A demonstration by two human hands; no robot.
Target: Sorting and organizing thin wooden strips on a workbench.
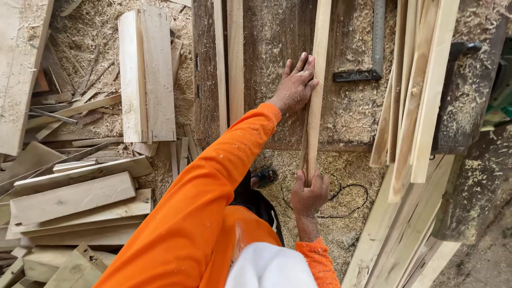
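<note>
Strip (318, 80): a long, narrow piece of pale wood, lying lengthwise on the sawdust-covered bench (349, 114) and running off the top edge of the view. Its near end overhangs the bench edge, above the sawdust floor (341, 224).

Left hand (296, 84): laid flat against the left face of the strip at mid-length, fingers straight and close together, pointing up along the wood. The hand is dusted with sawdust. The orange sleeve (213, 197) extends from it across the centre of the view.

Right hand (310, 193): closed around the near end of the strip, fingers wrapped on it, below the bench edge.

Surroundings: two further slats (229, 64) lie on the bench just left of the left hand, parallel to the strip. A dark metal bar (378, 32) with a short black foot lies to the right of the strip. A bundle of thin offcuts (413, 90) leans at the right end of the bench. Two wide boards (146, 74) lie on the floor at upper left; a loose stack of planks (74, 202) lies at lower left. A black cable (346, 200) loops on the floor near the right hand. A sandalled foot (264, 177) shows below the bench edge.
</note>
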